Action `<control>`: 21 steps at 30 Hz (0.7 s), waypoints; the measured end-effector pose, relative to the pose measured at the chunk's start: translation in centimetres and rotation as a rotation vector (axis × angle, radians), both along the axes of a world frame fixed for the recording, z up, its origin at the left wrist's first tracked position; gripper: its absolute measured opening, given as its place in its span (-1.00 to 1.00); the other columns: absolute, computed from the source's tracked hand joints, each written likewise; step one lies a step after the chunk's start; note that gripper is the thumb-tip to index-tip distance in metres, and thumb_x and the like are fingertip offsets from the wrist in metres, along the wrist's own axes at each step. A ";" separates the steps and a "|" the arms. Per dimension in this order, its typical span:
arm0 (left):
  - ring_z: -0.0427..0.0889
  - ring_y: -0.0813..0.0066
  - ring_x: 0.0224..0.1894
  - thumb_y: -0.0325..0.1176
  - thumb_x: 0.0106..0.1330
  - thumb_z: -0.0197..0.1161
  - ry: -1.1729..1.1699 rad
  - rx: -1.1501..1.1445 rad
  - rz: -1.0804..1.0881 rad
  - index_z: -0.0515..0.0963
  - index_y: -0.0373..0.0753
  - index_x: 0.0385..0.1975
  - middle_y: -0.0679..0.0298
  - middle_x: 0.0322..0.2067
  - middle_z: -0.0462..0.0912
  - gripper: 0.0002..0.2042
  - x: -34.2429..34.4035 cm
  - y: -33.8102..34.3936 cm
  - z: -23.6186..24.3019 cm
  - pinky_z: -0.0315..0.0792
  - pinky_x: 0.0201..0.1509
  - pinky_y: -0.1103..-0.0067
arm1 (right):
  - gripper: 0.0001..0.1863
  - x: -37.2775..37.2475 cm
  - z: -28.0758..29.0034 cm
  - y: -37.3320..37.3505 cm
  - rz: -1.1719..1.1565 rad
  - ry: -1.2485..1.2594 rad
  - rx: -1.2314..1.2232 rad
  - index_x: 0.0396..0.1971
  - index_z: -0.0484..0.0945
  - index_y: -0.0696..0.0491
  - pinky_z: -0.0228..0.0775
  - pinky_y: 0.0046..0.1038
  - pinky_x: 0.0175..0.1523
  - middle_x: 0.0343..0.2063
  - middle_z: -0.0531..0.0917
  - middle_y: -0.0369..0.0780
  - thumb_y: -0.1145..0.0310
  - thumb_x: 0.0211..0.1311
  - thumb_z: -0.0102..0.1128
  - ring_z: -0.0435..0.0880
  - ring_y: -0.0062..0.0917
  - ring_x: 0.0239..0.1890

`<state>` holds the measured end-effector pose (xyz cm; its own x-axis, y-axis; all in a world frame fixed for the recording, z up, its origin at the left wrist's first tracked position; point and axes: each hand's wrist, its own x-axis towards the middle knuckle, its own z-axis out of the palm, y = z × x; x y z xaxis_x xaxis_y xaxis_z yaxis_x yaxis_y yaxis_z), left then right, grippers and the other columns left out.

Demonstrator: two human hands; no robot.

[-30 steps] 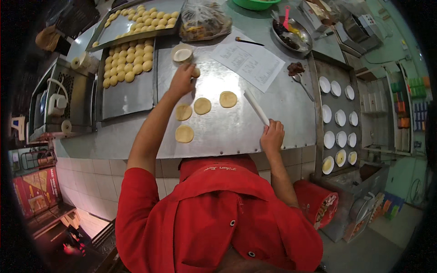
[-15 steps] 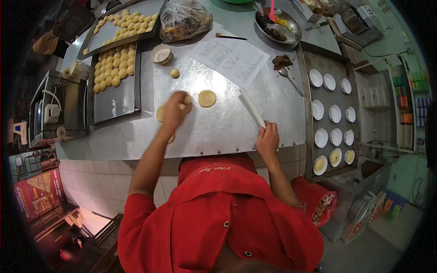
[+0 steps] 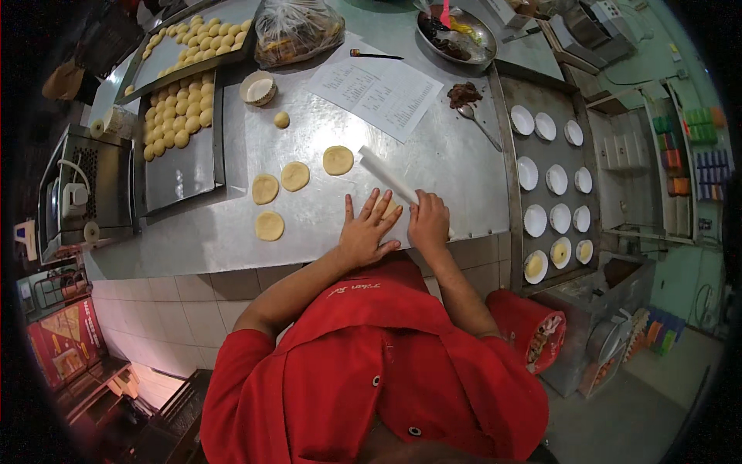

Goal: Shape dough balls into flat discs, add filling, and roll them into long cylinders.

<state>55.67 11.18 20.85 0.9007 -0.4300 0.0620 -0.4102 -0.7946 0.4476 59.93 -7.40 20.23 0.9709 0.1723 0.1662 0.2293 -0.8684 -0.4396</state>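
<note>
My left hand (image 3: 367,228) lies flat with fingers spread on the steel counter (image 3: 325,224), pressing on a piece of dough (image 3: 389,207) that shows only between the fingers. My right hand (image 3: 430,219) is closed on the near end of a white rolling pin (image 3: 384,173), which points up and to the left. To the left of my hands lie several flattened dough discs (image 3: 294,175). One small dough ball (image 3: 281,119) sits farther back, near a paper cupcake liner (image 3: 258,88).
Trays of dough balls (image 3: 176,116) stand at the back left. A printed sheet (image 3: 382,90), a bag (image 3: 296,31), a bowl of filling (image 3: 456,32) and a spoon (image 3: 479,125) lie at the back. A tray of white cups (image 3: 550,182) stands to the right.
My left hand came back from the dough discs at the left and now lies flat next to my right hand. The view has shifted a little.
</note>
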 end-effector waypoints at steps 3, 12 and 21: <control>-0.04 -0.05 0.56 0.02 0.24 0.32 -0.182 0.043 0.037 0.36 0.21 0.38 0.12 0.47 0.20 -0.35 -1.0 1.3 -0.8 -0.30 0.40 -0.37 | -0.63 -2.0 1.1 0.2 0.145 0.044 -0.001 0.07 0.51 0.12 0.30 -0.05 0.09 -0.08 0.63 -0.14 0.40 0.27 0.19 0.57 -0.18 0.00; 0.07 0.07 0.54 -0.22 0.34 0.10 -0.143 0.116 -0.034 0.30 -0.34 0.37 -0.06 0.44 0.20 -0.40 6.8 4.7 -0.6 -0.12 0.54 -0.02 | -0.35 0.7 0.6 1.3 0.103 0.053 -0.373 0.45 0.20 0.12 -0.24 0.07 0.55 0.49 0.17 -0.09 0.11 0.47 -0.09 -0.04 -0.27 0.57; -0.04 0.07 0.57 -0.17 0.40 0.03 -0.250 0.128 -0.026 0.23 -0.43 0.39 -0.04 0.49 0.10 -0.37 12.9 3.8 -1.4 -0.17 0.57 0.03 | -0.32 6.6 -1.1 0.7 -0.012 0.022 -0.277 0.44 0.19 0.15 -0.26 0.13 0.53 0.51 0.09 -0.09 0.09 0.44 -0.09 -0.10 -0.24 0.58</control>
<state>68.58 14.96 19.49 0.8526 -0.4718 0.2247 -0.5167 -0.8257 0.2265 66.52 -6.66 19.17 0.9759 0.1970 0.0935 0.2118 -0.9586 -0.1901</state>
